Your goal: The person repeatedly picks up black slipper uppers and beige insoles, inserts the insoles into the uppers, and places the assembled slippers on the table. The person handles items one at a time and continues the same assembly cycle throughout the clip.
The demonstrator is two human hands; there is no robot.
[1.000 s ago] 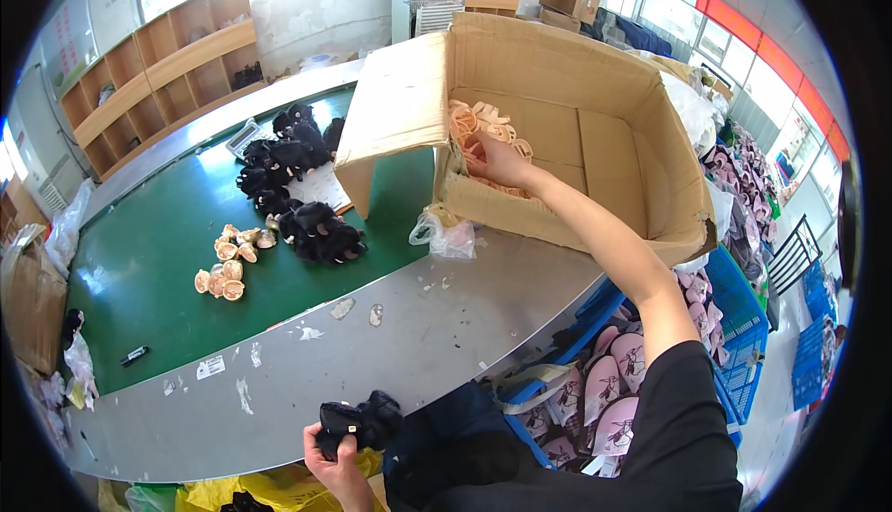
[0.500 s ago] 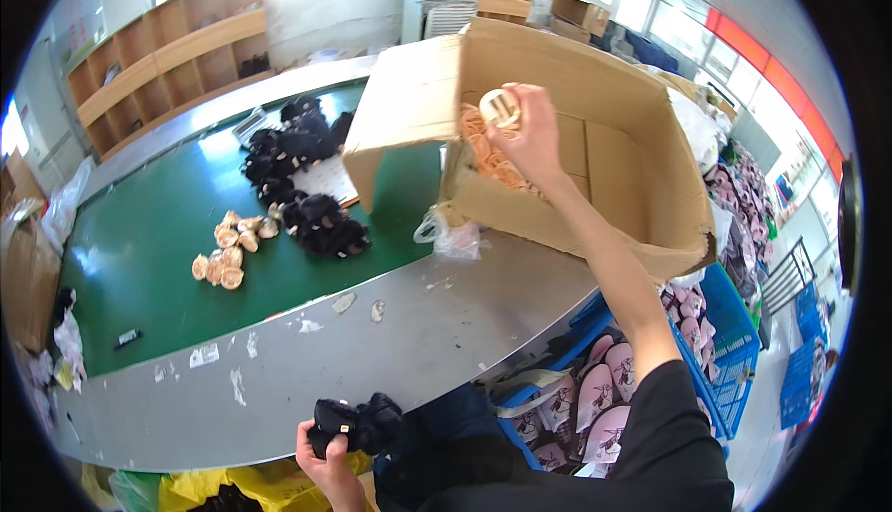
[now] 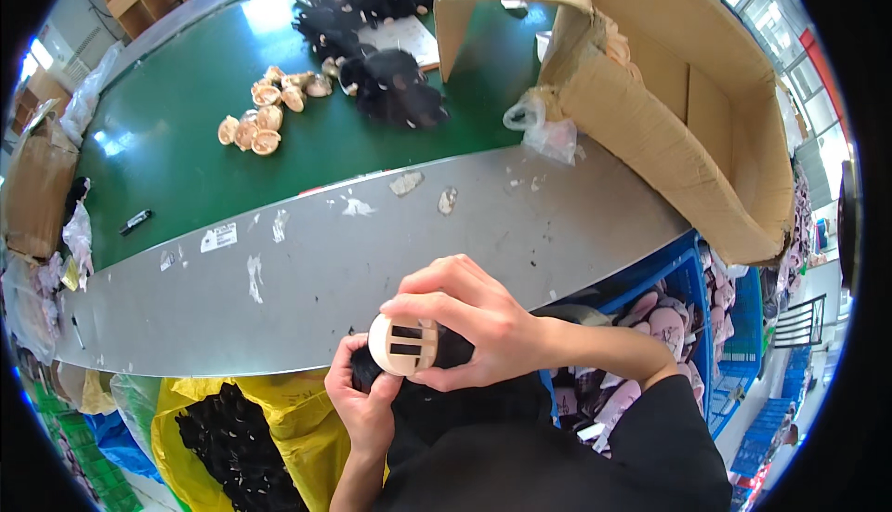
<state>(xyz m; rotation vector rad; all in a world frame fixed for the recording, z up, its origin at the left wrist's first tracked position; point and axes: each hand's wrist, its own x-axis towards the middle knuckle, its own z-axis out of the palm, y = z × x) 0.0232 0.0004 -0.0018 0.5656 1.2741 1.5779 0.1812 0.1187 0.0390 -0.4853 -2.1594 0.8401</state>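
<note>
In front of my body, at the near edge of the table, both hands come together. My right hand (image 3: pixel 488 326) grips a round beige plastic piece (image 3: pixel 401 345) with dark rectangular slots in its face. My left hand (image 3: pixel 362 405) is closed on a small black fuzzy plush piece (image 3: pixel 363 369), which sits up against the beige piece and is largely hidden behind it and my fingers. Similar beige round pieces (image 3: pixel 267 118) lie loosely grouped on the green table top (image 3: pixel 195 173). Beside them are heaps of black plush pieces (image 3: pixel 400 89).
A large open cardboard box (image 3: pixel 688 145) stands at the right with orange-beige pieces inside. A clear plastic bag (image 3: pixel 550 137) lies beside it. Below left is a yellow bag (image 3: pixel 307 438) of black pieces; at right, blue crates (image 3: pixel 739 354) hold pink slipper-like pieces. A black marker (image 3: pixel 136 222) lies far left.
My right hand has come down from the cardboard box with the beige piece and met my left hand, which has risen slightly with the black plush piece. The view has tilted downward.
</note>
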